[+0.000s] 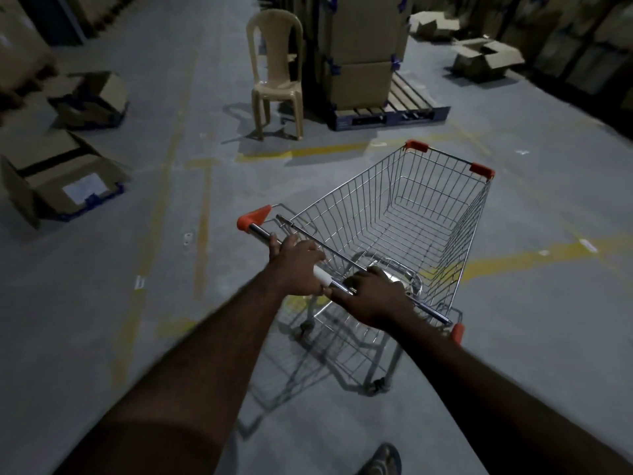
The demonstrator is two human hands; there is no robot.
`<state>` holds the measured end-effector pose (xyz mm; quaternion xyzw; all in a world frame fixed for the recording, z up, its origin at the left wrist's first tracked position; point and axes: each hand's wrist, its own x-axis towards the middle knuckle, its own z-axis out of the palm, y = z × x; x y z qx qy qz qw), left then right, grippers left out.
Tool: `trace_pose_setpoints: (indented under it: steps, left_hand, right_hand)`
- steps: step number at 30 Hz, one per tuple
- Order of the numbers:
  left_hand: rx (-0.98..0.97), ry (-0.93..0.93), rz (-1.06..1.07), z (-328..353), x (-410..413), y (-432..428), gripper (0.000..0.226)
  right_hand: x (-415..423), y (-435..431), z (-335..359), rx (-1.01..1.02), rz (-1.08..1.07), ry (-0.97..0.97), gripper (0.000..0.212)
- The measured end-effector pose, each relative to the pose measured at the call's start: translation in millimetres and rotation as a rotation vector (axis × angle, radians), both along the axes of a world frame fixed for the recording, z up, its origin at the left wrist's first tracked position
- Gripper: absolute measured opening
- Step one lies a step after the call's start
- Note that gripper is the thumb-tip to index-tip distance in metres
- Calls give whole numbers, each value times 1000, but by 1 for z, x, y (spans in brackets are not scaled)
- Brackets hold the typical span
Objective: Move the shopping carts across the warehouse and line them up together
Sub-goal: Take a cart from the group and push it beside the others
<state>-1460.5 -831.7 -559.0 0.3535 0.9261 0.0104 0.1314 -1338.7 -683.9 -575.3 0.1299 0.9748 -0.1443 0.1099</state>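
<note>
One cart: a single wire shopping cart (407,234) stands on the grey warehouse floor (531,337), its basket empty, orange corner caps at the front, angled toward the upper right of the view.
Handle: the chrome handle bar (337,286) runs from an orange end cap at upper left to another at lower right, with a white sleeve near its middle.
Left hand: the left hand (296,265) is closed over the bar, fingers wrapped round it just beside the white sleeve.
Right hand: the right hand (375,296) is likewise curled shut round the bar, near the left one; both sit toward the middle.
Other carts: none in view, so the row to join cannot be placed from here.
Ahead: a beige plastic chair (275,73) stands just beside a blue pallet (390,114) stacked with cardboard cartons (363,56), well ahead and left of the cart's nose.
Sides: loose cardboard boxes (65,180) lie at the left; an open box (486,58) lies on the floor at far right.
Foot: a sandalled foot (382,461) shows at the bottom edge, behind the rear wheels.
Risk: with both hands grouped centrally, steering leverage looks weak; a castor catching could swing the nose into the pallet or chair.
Risk: dim light may hide floor debris, and a close stride could clip the rear wheels.
</note>
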Motion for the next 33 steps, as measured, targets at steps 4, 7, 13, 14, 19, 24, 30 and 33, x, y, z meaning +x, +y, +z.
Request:
trace_pose_setpoints:
  steps: [4,7,13,14,19,24,30,33]
  left_hand:
    - [-38,-24,-74,0,-15,45,80]
    - [-65,-75,-106,5,-26,83,82]
    - [-144,-144,-90,9,-34,170,48]
    - [-156,-125,-97,10,-33,184,43]
    - [-74,-64,-170,14,-23,239,39]
    - [-59,-61,-217,8,-35,292,41]
    - [-18,-18,-342,6,-69,357,43]
    - [-13,14,-455,12,-87,395,43]
  right_hand:
    - [0,34,1,-2,-53,35,86]
    - [0,63,0,-26,-92,70,83]
    - [4,129,-2,-37,-190,105,78]
    - [5,141,-2,-55,-210,118,78]
    - [10,194,6,-84,-285,131,79]
    - [9,238,6,-88,-353,121,78]
    - [-14,282,5,-64,-475,137,77]
    - [-31,306,3,-53,-555,141,77]
